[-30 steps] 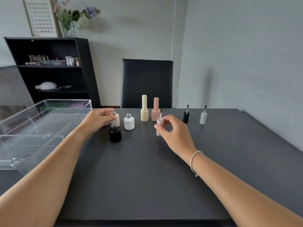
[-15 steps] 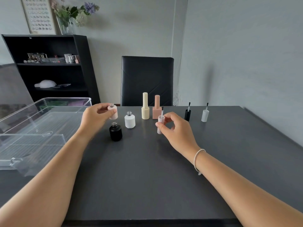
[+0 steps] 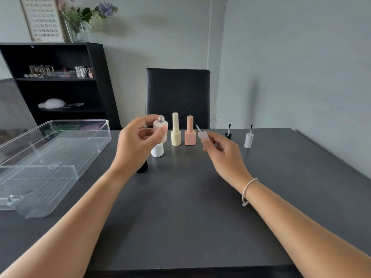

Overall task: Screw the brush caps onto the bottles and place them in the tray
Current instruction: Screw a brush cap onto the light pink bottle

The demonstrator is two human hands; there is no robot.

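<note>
My left hand (image 3: 136, 145) holds a pale pink bottle (image 3: 160, 128) upright in the air, its threaded metal neck bare. My right hand (image 3: 222, 155) grips a pale pink brush cap (image 3: 202, 135), brush tilted up and to the left, a short way right of the bottle. On the table stand a white open bottle (image 3: 157, 151), a black bottle (image 3: 143, 168) mostly hidden behind my left wrist, a capped cream bottle (image 3: 175, 130) and a capped peach bottle (image 3: 190, 131). A black brush cap (image 3: 228, 134) and a white brush cap (image 3: 248, 139) stand brush-up at the right. The clear tray (image 3: 60, 135) sits left.
The dark table (image 3: 190, 207) stretches toward me. A black chair (image 3: 177, 97) stands behind the table's far edge. A black shelf unit (image 3: 56, 83) with small items and a flower vase is at the back left. A grey wall runs along the right.
My left hand lifted the pink bottle off the table and raised it. My right hand brought the pink brush cap up and tilted it toward the bottle.
</note>
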